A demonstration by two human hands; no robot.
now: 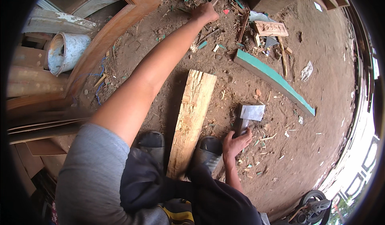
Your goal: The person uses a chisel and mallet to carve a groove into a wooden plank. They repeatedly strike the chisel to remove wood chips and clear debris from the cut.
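My left arm stretches far forward. At its end, my left hand is closed low over the littered ground, and a small piece of wood pokes out past the fingers. Near my right foot, my right hand grips a hatchet just below its broad grey metal head, which lies close to the soil. Between my sandalled feet a rough, pale wooden plank runs away from me, its upper face chipped and gouged. Neither hand touches the plank.
A green-painted board lies to the right of the plank. Beyond it are a reddish wood block and scraps. At left stand a paint-stained bucket and a curved wooden frame. A wheel shows at lower right.
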